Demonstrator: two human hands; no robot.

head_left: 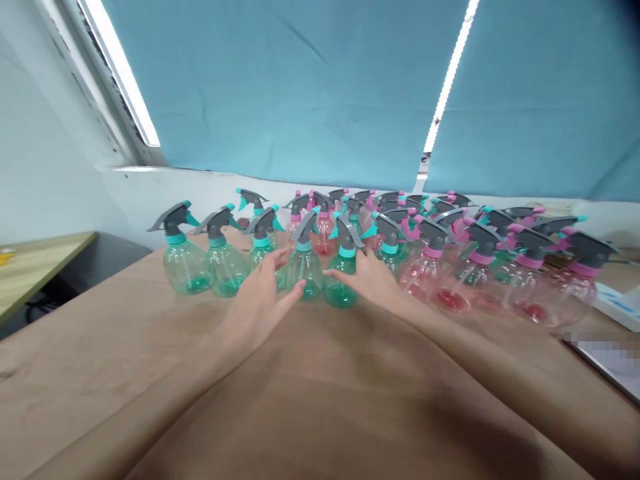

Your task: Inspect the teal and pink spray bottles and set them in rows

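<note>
My right hand [373,280] is around a green spray bottle [340,292] with a turquoise collar and grey trigger head. Its thumb lies across the front of the bottle, while the fingers are partly hidden behind the right side. Just left of that stands another green spray bottle [313,270], upright on the table. My left hand [260,297] is beside this second bottle, thumb and fingers apart, with nothing seen in its grasp. Partly behind the left hand is a further green spray bottle [261,248].
More green spray bottles [185,267] stand to the left. Several pink spray bottles [423,273] fill the right side and back of the wooden table [125,360]. A flat tablet-like object [607,363] lies at the right edge. Blue curtains [300,93] hang behind.
</note>
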